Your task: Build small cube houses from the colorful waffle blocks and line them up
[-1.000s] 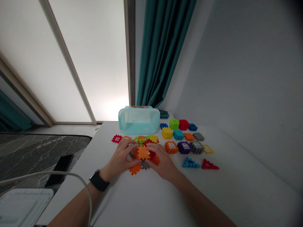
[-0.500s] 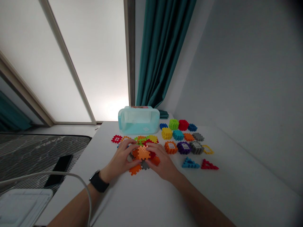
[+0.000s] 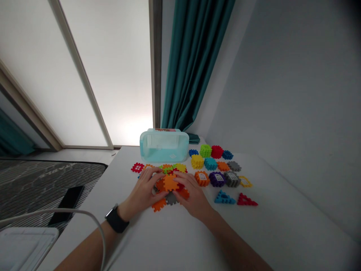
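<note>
Between my two hands is an orange building tile [image 3: 170,183] with notched edges, its plain face toward me. My left hand [image 3: 146,190] grips its left side with fingers and thumb. On the opposite side, my right hand [image 3: 193,192] closes on the same tile. Beneath and around them lie loose notched tiles: an orange tile [image 3: 159,205] and a grey tile [image 3: 171,198] in front, a red window tile [image 3: 137,167] to the left, and a yellow tile [image 3: 180,167] behind. My hands partly cover the pile.
A clear turquoise bin [image 3: 164,146] lies on its side at the back of the white table [image 3: 175,244]. To the right stand sorted stacks, among them a purple stack [image 3: 217,179], plus a blue triangle [image 3: 225,197] and a red triangle [image 3: 247,200]. A white cable [image 3: 84,212] crosses at lower left.
The orange tile between my hands has turned: its brick-patterned face showed before, and a plain face shows now. Both hands stay on it in nearly the same place.
</note>
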The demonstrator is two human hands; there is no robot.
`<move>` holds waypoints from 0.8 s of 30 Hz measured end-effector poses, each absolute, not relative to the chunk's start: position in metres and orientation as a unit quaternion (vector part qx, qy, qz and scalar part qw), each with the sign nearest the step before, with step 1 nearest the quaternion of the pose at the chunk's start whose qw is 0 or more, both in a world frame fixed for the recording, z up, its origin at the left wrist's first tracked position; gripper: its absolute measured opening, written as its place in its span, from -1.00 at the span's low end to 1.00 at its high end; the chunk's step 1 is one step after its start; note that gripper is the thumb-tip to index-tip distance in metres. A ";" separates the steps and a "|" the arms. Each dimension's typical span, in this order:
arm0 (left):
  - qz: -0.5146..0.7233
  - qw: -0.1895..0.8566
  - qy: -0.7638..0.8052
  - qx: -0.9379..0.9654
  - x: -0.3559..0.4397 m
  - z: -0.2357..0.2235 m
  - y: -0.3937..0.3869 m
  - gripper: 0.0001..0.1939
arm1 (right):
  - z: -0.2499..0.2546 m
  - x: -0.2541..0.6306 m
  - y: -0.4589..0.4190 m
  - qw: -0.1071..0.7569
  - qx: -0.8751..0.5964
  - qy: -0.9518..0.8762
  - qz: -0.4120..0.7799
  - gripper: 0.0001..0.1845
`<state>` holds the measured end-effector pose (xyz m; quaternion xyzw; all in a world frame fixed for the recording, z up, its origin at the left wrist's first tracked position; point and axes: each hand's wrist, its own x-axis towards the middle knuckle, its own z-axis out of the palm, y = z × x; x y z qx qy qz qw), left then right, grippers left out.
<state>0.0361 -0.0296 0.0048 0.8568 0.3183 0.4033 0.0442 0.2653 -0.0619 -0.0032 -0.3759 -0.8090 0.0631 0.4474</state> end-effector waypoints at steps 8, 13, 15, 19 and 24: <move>0.390 0.013 0.315 0.865 0.046 0.017 -0.028 -0.60 | 0.006 0.275 -0.062 0.439 -0.374 -0.817 0.022 -0.66; 0.383 -0.011 0.313 0.869 0.058 0.021 -0.023 -0.62 | 0.020 0.285 -0.060 0.401 -0.378 -0.834 -0.011 -0.70; 0.383 -0.015 0.309 0.871 0.064 0.024 -0.020 -0.63 | 0.026 0.291 -0.059 0.391 -0.378 -0.839 -0.029 -0.71; 0.377 -0.011 0.297 0.877 0.080 0.031 -0.014 -0.63 | 0.037 0.310 -0.057 0.366 -0.377 -0.849 -0.056 -0.72; 0.365 0.011 0.281 0.887 0.107 0.036 -0.005 -0.59 | 0.047 0.345 -0.058 0.333 -0.385 -0.858 -0.076 -0.72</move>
